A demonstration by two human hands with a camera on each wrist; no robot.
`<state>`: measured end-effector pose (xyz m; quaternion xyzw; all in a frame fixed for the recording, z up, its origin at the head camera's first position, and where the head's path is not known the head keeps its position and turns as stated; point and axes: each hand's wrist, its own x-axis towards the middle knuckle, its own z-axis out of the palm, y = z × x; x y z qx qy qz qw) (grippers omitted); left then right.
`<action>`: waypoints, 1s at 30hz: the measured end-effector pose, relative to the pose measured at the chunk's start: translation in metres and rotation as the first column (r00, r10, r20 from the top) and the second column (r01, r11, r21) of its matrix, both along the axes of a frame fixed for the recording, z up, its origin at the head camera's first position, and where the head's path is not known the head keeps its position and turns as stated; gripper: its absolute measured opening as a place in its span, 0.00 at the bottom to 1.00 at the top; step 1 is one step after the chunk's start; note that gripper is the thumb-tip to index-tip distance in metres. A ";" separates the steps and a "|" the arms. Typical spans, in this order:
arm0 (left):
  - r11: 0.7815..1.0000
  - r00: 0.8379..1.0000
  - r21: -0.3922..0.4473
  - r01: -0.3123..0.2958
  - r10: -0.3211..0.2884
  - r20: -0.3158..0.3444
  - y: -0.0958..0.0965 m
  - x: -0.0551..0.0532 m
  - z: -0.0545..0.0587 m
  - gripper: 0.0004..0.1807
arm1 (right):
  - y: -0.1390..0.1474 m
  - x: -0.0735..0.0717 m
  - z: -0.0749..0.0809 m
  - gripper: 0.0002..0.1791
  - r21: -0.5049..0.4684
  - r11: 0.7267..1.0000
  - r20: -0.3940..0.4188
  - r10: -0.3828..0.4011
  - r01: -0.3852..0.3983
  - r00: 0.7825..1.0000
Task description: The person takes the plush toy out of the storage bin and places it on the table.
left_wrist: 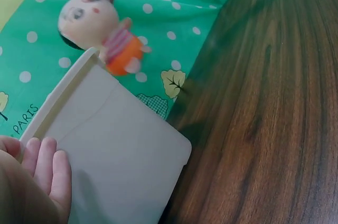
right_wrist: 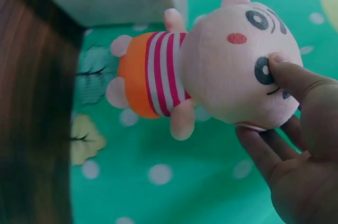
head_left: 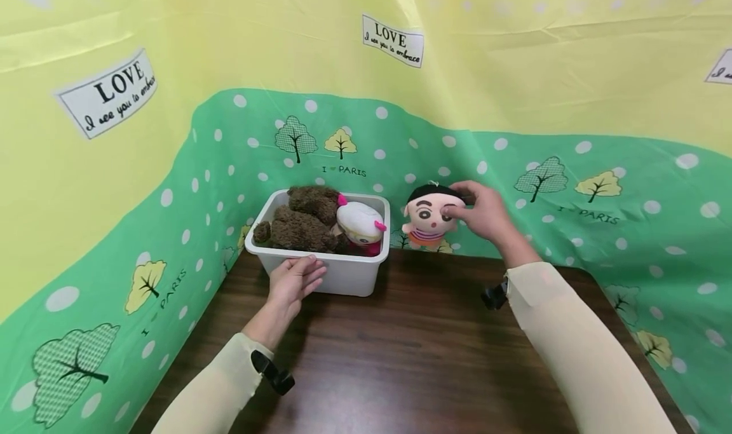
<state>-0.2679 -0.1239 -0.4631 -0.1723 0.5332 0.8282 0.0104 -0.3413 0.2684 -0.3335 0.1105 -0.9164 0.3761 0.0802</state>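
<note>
My right hand point(head_left: 483, 213) grips a plush doll point(head_left: 430, 221) by its head, thumb on the face beside one eye. The doll has black hair, a striped pink-and-white top and orange bottoms, and hangs above the table, right of a white plastic bin point(head_left: 320, 272). At the bin's front rim my left hand point(head_left: 290, 283) holds on, thumb at the lip and fingers point(left_wrist: 46, 166) along the outer wall. Inside the bin lie a curly dark brown plush toy point(head_left: 305, 227) and a white plush toy point(head_left: 359, 221) with pink parts; their undersides are hidden.
A dark wood-grain table point(head_left: 400, 351) lies under the bin. Green and yellow printed cloth point(head_left: 343, 122) rises behind and along the left side, close to the bin and the doll. Black straps point(head_left: 273, 373) are worn at both wrists.
</note>
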 end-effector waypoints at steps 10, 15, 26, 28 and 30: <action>1.000 1.000 -0.001 -0.010 0.010 -0.010 0.001 0.001 -0.004 0.14 | 0.008 -0.021 -0.060 0.32 0.070 0.997 0.079 -0.048 0.042 0.996; 1.000 1.000 -0.010 -0.018 0.018 -0.015 0.001 0.000 -0.002 0.13 | 0.006 -0.027 -0.077 0.32 0.069 0.996 0.116 -0.056 0.048 0.992; 0.999 1.000 -0.044 -0.022 0.022 -0.008 0.002 -0.001 0.000 0.14 | 0.013 -0.043 -0.102 0.35 0.031 0.996 0.100 -0.082 0.079 0.992; 0.999 1.000 -0.046 -0.022 0.022 -0.007 0.003 -0.001 -0.001 0.14 | 0.015 -0.044 -0.103 0.34 0.023 0.996 0.081 -0.088 0.087 0.993; 0.999 1.000 -0.049 -0.023 0.023 -0.008 0.003 -0.001 -0.002 0.14 | 0.015 -0.046 -0.104 0.34 0.028 0.996 0.062 -0.088 0.087 0.994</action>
